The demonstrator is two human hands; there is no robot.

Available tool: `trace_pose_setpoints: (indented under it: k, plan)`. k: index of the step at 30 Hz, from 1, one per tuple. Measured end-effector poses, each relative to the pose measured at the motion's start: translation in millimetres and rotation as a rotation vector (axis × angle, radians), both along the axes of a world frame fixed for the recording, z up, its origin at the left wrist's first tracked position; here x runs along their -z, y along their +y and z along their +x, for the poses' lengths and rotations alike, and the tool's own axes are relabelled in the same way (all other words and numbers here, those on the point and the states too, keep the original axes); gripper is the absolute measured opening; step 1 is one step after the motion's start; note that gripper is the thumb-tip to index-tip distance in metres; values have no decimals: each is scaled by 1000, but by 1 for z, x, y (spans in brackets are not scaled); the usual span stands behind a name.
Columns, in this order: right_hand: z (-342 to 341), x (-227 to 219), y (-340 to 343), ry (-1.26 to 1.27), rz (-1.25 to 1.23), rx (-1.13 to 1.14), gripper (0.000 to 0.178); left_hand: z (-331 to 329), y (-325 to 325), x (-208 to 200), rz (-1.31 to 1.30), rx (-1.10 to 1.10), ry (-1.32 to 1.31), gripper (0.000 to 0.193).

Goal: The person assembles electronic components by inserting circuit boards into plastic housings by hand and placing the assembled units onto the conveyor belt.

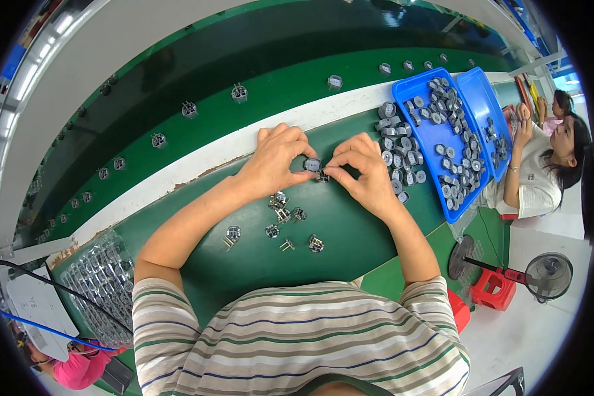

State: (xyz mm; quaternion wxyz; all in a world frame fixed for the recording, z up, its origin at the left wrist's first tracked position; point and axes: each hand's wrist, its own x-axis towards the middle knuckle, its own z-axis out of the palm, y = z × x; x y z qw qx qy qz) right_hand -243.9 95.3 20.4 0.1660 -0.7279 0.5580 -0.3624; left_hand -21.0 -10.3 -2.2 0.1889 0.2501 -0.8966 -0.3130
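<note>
Smooth green tabletop (350, 231); hands (274, 162) (369, 175) pinched: left, rounded grey housing (312, 164); right, metallic part (323, 177).

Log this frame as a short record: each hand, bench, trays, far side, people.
Left hand: pinches a grey round part
Right hand: pinches a small dark part beside it
Bench: loose pinned pieces below the hands
Trays: near blue tray and far blue tray, both holding grey pieces
Far side: spaced-out pieces beyond the white rail
People: co-worker at right
</note>
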Motion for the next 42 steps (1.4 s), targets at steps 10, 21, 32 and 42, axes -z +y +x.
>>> trace_pose_setpoints:
  k: [10,21,32,42]
  plan:
    - [14,10,-18,265,-224,-10,19,1,2,8,-4,-26,42,33]
    - [24,-1,3,197,-102,-8,27,8,-20,-1,-103,-108,89,33]
    - [36,2,42,-12,113,-139,19,16,-98,-4,-444,-451,-283,40]
    - [16,0,40,99,104,-58,18,-66,-108,10,-404,-239,-117,38]
